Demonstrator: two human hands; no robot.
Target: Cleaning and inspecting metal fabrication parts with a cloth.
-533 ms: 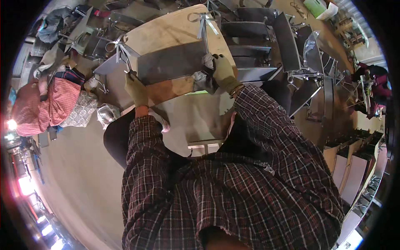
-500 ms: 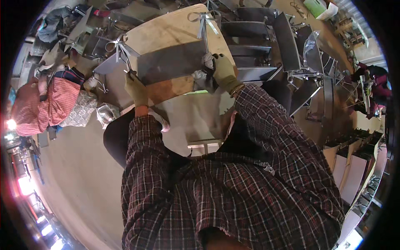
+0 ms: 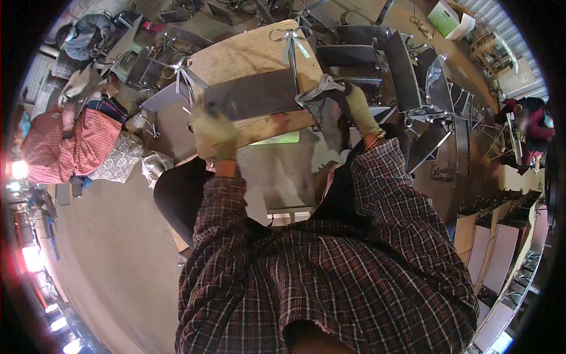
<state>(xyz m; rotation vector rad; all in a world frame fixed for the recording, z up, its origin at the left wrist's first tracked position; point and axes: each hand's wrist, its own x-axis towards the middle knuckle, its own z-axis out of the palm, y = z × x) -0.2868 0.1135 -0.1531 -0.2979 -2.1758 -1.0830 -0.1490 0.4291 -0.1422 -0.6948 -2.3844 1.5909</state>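
Head view: at the upper centre of the frame, a grey cloth (image 3: 326, 108) is grasped by the gloved fingers of the right hand (image 3: 359, 110), just beside a dark panel (image 3: 250, 94). The panel is seen against a wooden tabletop (image 3: 236, 54), between two loop-topped metal rods (image 3: 291, 48). Near its left end, the left hand (image 3: 217, 134) is blurred; whether its fingers are clenched cannot be told.

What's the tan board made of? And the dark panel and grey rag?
The board looks like wood: dull, with brownish blotches. The dark panel may be painted metal or laminate: flat, smooth grey. The rag seems matte cloth: it hangs in soft folds.
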